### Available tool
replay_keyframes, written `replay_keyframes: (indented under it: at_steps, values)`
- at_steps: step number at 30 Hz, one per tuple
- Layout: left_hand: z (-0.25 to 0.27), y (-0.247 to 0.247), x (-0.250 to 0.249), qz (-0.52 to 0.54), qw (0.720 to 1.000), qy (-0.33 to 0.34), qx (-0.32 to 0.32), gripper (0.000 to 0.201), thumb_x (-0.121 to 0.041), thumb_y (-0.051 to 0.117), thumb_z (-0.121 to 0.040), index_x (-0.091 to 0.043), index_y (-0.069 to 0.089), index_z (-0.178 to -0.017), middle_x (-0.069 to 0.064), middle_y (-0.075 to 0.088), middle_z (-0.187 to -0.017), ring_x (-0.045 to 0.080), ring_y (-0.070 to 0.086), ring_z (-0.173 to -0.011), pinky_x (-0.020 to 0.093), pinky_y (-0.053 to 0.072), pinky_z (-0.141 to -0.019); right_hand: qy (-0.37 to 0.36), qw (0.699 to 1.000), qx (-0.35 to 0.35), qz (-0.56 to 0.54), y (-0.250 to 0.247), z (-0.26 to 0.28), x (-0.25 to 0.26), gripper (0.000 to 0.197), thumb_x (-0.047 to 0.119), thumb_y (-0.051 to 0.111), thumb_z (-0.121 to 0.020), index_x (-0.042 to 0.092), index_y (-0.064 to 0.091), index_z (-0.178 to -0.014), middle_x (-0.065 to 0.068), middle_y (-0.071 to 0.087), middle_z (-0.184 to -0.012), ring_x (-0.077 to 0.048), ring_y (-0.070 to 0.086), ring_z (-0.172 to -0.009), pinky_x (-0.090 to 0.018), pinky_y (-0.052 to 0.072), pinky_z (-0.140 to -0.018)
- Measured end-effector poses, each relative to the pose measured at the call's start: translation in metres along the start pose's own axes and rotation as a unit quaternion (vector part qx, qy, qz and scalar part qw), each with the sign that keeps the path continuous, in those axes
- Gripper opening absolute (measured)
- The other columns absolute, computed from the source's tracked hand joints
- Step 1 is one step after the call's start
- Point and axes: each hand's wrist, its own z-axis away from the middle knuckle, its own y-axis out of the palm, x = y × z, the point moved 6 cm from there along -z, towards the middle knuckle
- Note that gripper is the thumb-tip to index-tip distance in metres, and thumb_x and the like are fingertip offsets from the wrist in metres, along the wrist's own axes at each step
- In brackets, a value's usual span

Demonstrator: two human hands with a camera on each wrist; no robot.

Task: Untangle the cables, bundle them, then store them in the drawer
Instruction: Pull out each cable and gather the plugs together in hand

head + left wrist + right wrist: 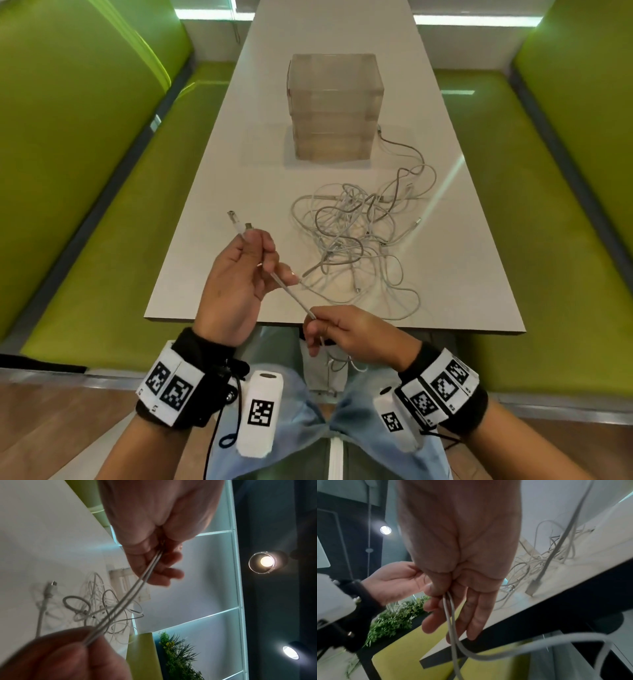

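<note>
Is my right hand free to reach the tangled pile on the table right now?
Probably not yet: the right hand pinches the doubled cable that the left hand also holds. The path to the tangled pile looks unobstructed.

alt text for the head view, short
Two hands stretch a doubled white cable taut above a white table's near edge: left hand, right hand. Beyond lie a tangle of white and grey cables and a clear plastic drawer unit.

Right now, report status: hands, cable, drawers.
Left hand and right hand both pinch one doubled cable, taut between them. Tangle still on table. Drawers shut, nothing blocking.
</note>
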Motion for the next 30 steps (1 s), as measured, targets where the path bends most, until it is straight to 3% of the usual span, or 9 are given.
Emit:
replay_keyframes:
  at_steps: [4,9,13,17,19,21,24,26,30]
  values:
    - [-0.005,0.009,0.011,0.022,0.999,-0.03,0.016,0.029,-0.033,0.036,-0.098,-0.011,0.052,-0.088,-0.007,0.036,-0.056,0.006,0.029,-0.047,0.018,0.03,-0.047,0.036,0.999,0.004,0.013,0.015,0.001,-0.013,0.018,0.016,0.047,-0.097,0.014,0.063,-0.089,-0.011,0.07,-0.09,-0.022,0.063,-0.083,-0.037,0.05,-0.084]
    - [-0.006,0.018,0.029,0.034,0.994,-0.087,0.062,0.043,-0.04,0.035,-0.096,-0.004,0.051,-0.113,-0.006,0.043,-0.064,0.006,0.031,-0.052,0.02,0.029,-0.051,0.064,0.998,-0.012,0.024,0.021,0.003,-0.02,0.019,0.017,0.047,-0.097,0.014,0.064,-0.089,-0.005,0.064,-0.084,-0.014,0.058,-0.074,-0.036,0.052,-0.08]
    - [-0.008,0.013,0.034,0.049,0.993,-0.092,0.054,0.033,-0.033,0.032,-0.101,-0.01,0.053,-0.089,-0.007,0.041,-0.056,0.006,0.031,-0.047,0.018,0.031,-0.046,0.048,0.995,0.015,0.091,0.02,0.009,-0.012,0.02,0.016,0.052,-0.095,0.005,0.066,-0.103,-0.011,0.069,-0.098,-0.01,0.055,-0.082,-0.02,0.044,-0.076]
    - [-0.011,0.001,0.035,0.04,0.996,-0.072,0.023,0.024,-0.018,0.033,-0.103,-0.012,0.052,-0.089,-0.005,0.051,-0.061,0.005,0.037,-0.049,0.017,0.035,-0.049,0.061,0.985,-0.036,0.159,-0.01,0.023,0.0,0.045,0.027,0.068,-0.083,0.018,0.055,-0.125,-0.003,0.062,-0.102,-0.01,0.052,-0.083,-0.028,0.044,-0.077]
    - [-0.011,-0.003,0.036,0.021,0.997,-0.065,0.025,0.017,-0.011,0.034,-0.102,-0.013,0.051,-0.097,-0.002,0.062,-0.07,0.006,0.043,-0.053,0.018,0.039,-0.054,0.087,0.961,-0.114,0.235,-0.04,0.034,-0.001,0.05,0.025,0.068,-0.082,0.021,0.051,-0.13,0.0,0.058,-0.111,-0.011,0.05,-0.091,-0.029,0.043,-0.08]
    - [-0.01,-0.002,0.039,0.004,0.997,-0.059,0.053,0.017,-0.005,0.037,-0.1,-0.016,0.045,-0.111,0.002,0.069,-0.083,0.007,0.048,-0.058,0.019,0.042,-0.059,0.133,0.913,-0.127,0.363,-0.059,0.042,-0.014,0.042,0.022,0.064,-0.085,0.02,0.051,-0.125,-0.003,0.055,-0.116,-0.021,0.047,-0.105,-0.035,0.044,-0.083]
    - [-0.009,0.003,0.042,-0.023,0.993,-0.038,0.108,0.052,0.002,0.041,-0.096,-0.032,0.032,-0.134,0.006,0.07,-0.096,0.009,0.051,-0.063,0.022,0.043,-0.066,0.201,0.865,-0.091,0.45,-0.064,0.047,-0.043,0.022,0.015,0.052,-0.089,0.015,0.053,-0.111,-0.007,0.059,-0.107,-0.026,0.05,-0.1,-0.035,0.042,-0.073]
    - [-0.008,0.006,0.043,-0.035,0.992,-0.027,0.12,0.061,0.004,0.042,-0.095,-0.038,0.031,-0.137,0.006,0.068,-0.095,0.01,0.049,-0.062,0.023,0.041,-0.065,0.199,0.885,-0.114,0.405,-0.066,0.049,-0.049,0.015,0.014,0.05,-0.088,0.015,0.056,-0.102,-0.006,0.064,-0.097,-0.026,0.055,-0.092,-0.036,0.043,-0.069]
    - [-0.01,0.007,0.048,-0.017,0.997,-0.035,0.071,0.022,-0.008,0.039,-0.099,-0.02,0.044,-0.116,0.001,0.064,-0.082,0.007,0.041,-0.057,0.021,0.034,-0.056,0.114,0.95,-0.222,0.188,-0.076,0.05,-0.019,0.008,0.021,0.062,-0.087,0.02,0.06,-0.095,0.006,0.065,-0.081,-0.013,0.057,-0.076,-0.028,0.044,-0.071]
